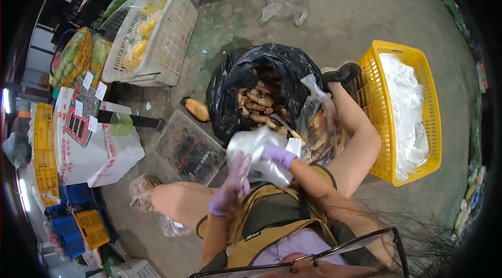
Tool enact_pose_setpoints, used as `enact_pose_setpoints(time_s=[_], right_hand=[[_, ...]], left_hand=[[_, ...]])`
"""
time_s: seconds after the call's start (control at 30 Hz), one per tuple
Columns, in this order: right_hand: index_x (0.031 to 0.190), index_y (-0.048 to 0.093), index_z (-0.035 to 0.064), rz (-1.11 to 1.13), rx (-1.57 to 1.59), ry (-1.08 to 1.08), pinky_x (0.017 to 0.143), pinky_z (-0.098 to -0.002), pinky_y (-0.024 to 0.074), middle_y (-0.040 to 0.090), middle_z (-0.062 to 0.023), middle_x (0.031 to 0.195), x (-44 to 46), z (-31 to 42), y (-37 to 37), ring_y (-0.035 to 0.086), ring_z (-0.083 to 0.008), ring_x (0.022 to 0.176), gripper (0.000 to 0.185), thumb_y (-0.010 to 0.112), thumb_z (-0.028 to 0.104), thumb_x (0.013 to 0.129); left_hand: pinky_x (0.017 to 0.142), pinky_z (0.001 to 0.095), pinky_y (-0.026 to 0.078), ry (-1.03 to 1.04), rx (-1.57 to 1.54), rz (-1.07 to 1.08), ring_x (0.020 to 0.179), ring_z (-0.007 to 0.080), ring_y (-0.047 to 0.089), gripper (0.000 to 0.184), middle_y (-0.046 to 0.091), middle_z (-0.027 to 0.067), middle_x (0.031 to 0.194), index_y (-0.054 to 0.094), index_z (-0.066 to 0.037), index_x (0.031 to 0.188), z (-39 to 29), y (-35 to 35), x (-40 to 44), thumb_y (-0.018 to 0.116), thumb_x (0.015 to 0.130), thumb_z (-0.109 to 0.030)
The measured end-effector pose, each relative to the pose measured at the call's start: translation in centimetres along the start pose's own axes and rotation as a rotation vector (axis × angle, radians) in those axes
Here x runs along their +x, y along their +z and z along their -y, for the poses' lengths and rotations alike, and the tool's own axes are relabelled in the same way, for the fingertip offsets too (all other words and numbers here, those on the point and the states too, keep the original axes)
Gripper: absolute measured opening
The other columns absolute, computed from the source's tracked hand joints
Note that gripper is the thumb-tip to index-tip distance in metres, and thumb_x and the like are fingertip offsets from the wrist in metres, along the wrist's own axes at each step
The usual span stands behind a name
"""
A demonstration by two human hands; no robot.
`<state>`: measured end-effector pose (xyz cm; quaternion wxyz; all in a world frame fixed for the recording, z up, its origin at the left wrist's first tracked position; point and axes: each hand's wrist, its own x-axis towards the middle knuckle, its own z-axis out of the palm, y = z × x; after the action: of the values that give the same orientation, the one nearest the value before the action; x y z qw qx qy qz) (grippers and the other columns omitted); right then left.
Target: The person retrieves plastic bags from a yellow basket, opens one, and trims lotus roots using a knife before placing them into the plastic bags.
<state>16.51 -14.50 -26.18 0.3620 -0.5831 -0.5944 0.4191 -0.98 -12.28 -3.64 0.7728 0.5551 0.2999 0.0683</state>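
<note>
Both my hands wear thin purple gloves. My right hand (pixel 280 155) grips a clear plastic bag (pixel 250 143), which is crumpled and blurred in front of my lap. My left hand (pixel 232 184) is at the bag's left edge, fingers stretched upward and thumb apart. Just beyond stands a black garbage bag (pixel 219 87) with its mouth open, holding muddy brown lotus roots (pixel 259 101). Against its right side leans a filled clear bag (pixel 319 129) of similar roots. A white label (pixel 294 146) shows beside my right hand.
A yellow crate (pixel 435 121) with clear plastic bags (pixel 402 105) stands right. Left are a dirty scale platform (pixel 191 147), its display (pixel 83 113) and a white foam box (pixel 117 152). One root (pixel 196 109) lies on the floor. A white crate (pixel 180 32) holds yellow produce.
</note>
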Motion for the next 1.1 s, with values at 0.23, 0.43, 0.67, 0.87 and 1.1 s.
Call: enact_pose_setpoints(time_s=[0.23,0.43,0.67,0.87,1.1], right_hand=[[0.121,0.048,0.0082,0.008,0.917,0.384,0.074,-0.0343,0.0506,0.06,-0.0117,0.105,-5.0,0.3,11.4,0.061,-0.025,0.083,0.051,0.061,0.036,0.079],[0.111,0.056,0.0069,0.405,0.501,0.08,0.076,-0.034,0.0496,0.062,-0.0117,0.097,-5.1,10.8,3.7,0.061,-0.0234,0.083,0.04,0.064,0.031,0.08],[0.103,0.062,0.0073,0.481,1.122,0.017,0.077,-0.0358,0.0493,0.063,-0.0153,0.09,-3.4,21.7,-1.5,0.062,-0.0251,0.083,0.032,0.064,0.028,0.078],[0.103,0.063,0.0075,0.316,0.184,-0.114,0.08,-0.0353,0.0476,0.062,-0.0169,0.09,-1.0,18.2,2.1,0.061,-0.0279,0.088,0.031,0.064,0.026,0.078],[0.103,0.063,0.0077,0.308,-0.246,-0.148,0.085,-0.0347,0.0456,0.062,-0.0188,0.09,1.2,18.2,-1.3,0.059,-0.0311,0.094,0.029,0.063,0.024,0.078]], left_hand=[[0.064,0.0234,0.046,0.104,-0.053,-0.02,0.078,0.0169,0.055,0.1,-0.002,0.0131,0.152,-0.001,-0.007,0.145,-0.6,5.6,3.1,0.052,0.08,-0.06],[0.051,0.0211,0.043,0.246,-0.304,-0.042,0.066,0.0152,0.052,0.1,0.016,0.0169,0.148,0.002,-0.015,0.146,-3.1,5.7,0.6,0.06,0.065,-0.016],[0.043,0.022,0.043,0.545,-0.656,-0.153,0.054,0.0134,0.051,0.094,0.017,0.0188,0.148,0.006,-0.016,0.146,-7.4,5.0,-3.4,0.059,0.077,-0.053],[0.041,0.0235,0.04,0.056,-0.213,-0.04,0.061,0.0187,0.051,0.088,0.013,0.0176,0.149,0.004,-0.023,0.146,-8.7,8.9,-3.5,0.055,0.081,-0.052],[0.042,0.0218,0.04,0.496,-0.503,0.085,0.067,0.0187,0.048,0.09,0.007,0.0221,0.149,-0.002,-0.025,0.146,-9.8,6.1,-5.0,0.054,0.081,-0.052]])
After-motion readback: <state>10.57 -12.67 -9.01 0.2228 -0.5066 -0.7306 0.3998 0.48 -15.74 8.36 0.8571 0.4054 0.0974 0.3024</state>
